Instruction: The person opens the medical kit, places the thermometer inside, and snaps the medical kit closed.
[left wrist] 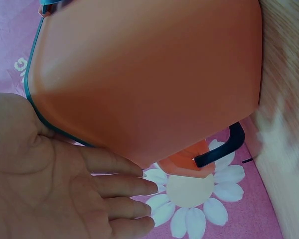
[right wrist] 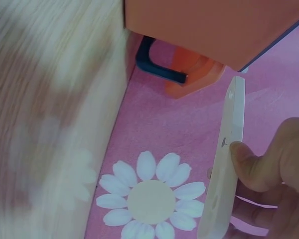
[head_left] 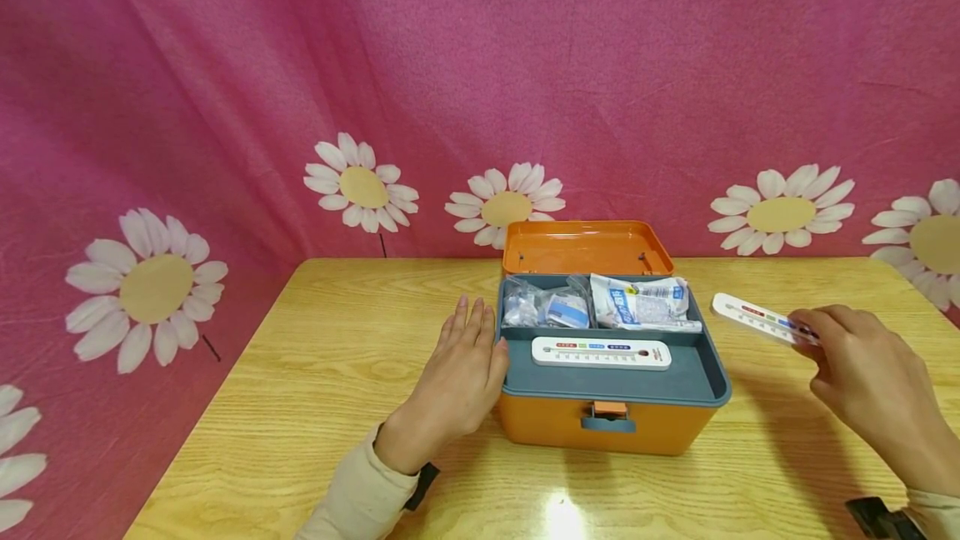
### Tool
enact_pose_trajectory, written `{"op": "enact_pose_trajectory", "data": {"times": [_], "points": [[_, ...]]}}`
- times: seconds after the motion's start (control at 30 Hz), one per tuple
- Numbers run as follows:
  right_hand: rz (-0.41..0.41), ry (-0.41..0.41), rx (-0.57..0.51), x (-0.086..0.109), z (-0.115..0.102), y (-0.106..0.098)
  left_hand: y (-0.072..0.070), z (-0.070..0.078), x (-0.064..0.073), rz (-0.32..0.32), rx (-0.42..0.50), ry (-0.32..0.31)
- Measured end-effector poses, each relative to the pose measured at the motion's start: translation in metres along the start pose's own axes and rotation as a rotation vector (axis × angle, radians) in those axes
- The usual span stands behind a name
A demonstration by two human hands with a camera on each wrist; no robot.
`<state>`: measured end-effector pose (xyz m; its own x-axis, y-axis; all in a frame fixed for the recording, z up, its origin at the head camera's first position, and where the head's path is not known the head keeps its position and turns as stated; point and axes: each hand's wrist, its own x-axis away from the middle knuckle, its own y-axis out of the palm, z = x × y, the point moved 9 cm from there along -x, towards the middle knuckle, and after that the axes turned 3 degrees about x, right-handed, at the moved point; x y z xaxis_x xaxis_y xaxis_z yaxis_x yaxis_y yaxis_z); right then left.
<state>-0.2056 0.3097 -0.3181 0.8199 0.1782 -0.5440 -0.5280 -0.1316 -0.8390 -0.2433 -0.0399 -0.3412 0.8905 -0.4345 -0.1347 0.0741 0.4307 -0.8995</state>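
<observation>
An orange box (head_left: pixel 547 422) with a grey inner tray (head_left: pixel 622 386) stands on the table, its lid (head_left: pixel 588 247) swung back. In the tray's front compartment lies a white thermometer (head_left: pixel 600 354). My left hand (head_left: pixel 468 365) rests against the box's left side, fingers straight; the left wrist view shows its palm beside the orange wall (left wrist: pixel 154 79). To the right of the box, my right hand (head_left: pixel 873 365) pinches a second white thermometer (head_left: pixel 757 317) by one end, raised over the table. In the right wrist view the thumb presses that thermometer's (right wrist: pixel 224 164) edge.
Behind a divider, the tray's back compartments hold clear plastic bags (head_left: pixel 521 304), a small blue and white packet (head_left: pixel 567 311) and a white and blue pouch (head_left: pixel 641 302). A latch (head_left: pixel 609 415) juts from the box front. A pink daisy-print cloth (head_left: pixel 585 82) hangs behind the wooden table (head_left: pixel 300 373).
</observation>
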Motion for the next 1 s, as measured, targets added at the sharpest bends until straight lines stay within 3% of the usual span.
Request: {"op": "enact_pose_trajectory", "data": {"times": [0.27,0.7,0.87,1.0], "points": [[-0.016,0.004,0.008,-0.002,-0.005,-0.003,0.000,0.000,0.000,0.003,0.001,0.000],[0.045,-0.015,-0.007,-0.005,-0.017,-0.019,0.000,0.000,0.001,-0.003,0.002,-0.004],[0.070,-0.038,-0.025,-0.007,-0.032,-0.031,-0.001,0.000,0.001,0.003,0.004,-0.003],[0.131,-0.106,-0.049,-0.009,-0.052,-0.043,-0.001,0.001,0.001,0.006,0.002,-0.001]]}}
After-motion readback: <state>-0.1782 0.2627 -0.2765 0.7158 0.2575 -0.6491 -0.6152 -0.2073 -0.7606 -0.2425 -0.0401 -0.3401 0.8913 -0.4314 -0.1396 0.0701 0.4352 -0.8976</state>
